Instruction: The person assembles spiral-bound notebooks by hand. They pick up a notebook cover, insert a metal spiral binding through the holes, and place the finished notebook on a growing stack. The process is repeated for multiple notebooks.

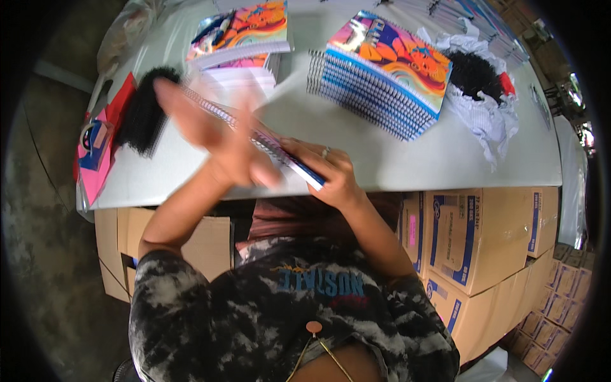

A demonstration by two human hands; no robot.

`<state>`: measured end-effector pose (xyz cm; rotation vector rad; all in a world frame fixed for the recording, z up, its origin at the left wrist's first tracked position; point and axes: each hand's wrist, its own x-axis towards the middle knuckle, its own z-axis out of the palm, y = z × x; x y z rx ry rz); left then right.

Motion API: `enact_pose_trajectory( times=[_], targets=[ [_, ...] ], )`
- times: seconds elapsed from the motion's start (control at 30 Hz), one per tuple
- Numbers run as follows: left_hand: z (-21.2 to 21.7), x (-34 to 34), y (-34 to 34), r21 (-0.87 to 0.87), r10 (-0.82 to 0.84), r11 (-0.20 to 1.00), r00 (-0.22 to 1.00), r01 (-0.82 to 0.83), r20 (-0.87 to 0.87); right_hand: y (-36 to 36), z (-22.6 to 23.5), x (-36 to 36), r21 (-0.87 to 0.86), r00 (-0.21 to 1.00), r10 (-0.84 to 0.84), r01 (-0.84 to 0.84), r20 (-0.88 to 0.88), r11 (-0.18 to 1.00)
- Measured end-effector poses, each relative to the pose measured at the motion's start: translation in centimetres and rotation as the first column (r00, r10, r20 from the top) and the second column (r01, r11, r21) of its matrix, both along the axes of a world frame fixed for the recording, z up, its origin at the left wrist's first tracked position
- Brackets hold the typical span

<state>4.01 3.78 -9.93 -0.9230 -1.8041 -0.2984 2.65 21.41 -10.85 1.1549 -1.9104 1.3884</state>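
My right hand (334, 173) is closed around the lower end of a spiral-bound notebook (294, 164), a ring on one finger. The notebook is tilted above the table's near edge, its coil side turned up. Blurred by motion, my left hand (219, 137) is raised over the notebook with its fingers spread; whether it touches the coil is unclear. Beyond my hands on the right stands a tall stack of spiral notebooks (388, 70) with bright illustrated covers. Farther left is a smaller pile of notebooks (245, 32), a dark pen-like item (218, 30) on top.
A bundle of black coils (149, 114) lies at the table's left, next to red and pink sheets (105, 159) with scissors (87, 135). More black coils (474, 75) rest in crumpled paper (487, 130) at right. Cardboard boxes (477, 242) stand below the white table (503, 172).
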Motion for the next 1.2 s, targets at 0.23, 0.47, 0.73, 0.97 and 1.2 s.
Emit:
enact_pose_trajectory(
  times=[0.23,0.47,0.73,0.97,1.2],
  targets=[
    [-3.4,1.1,1.7,-0.217,-0.087,0.973,0.996,0.082,-0.016,-0.1,0.1,-0.6,0.004,0.997,0.014,-0.014,0.080,1.000],
    [-5.7,2.7,3.2,0.045,-0.185,0.982,0.873,0.185,0.451,-0.9,-0.4,0.4,-0.107,0.963,0.024,0.005,0.267,0.994],
    [8.5,4.8,2.7,0.354,-0.076,0.892,0.679,-0.281,0.730,-1.6,5.6,-0.2,0.119,0.980,0.196,-0.192,-0.021,0.974],
    [9.7,3.3,0.5,0.727,-0.268,0.563,0.746,-0.393,0.610,-2.8,9.3,-2.9,0.165,0.997,-0.020,0.008,0.070,0.986],
    [9.9,2.6,-1.2,0.659,-0.160,0.668,0.799,-0.345,0.580,-5.4,8.0,-6.6,-0.295,0.809,0.487,-0.402,0.329,0.867]
  ],
)
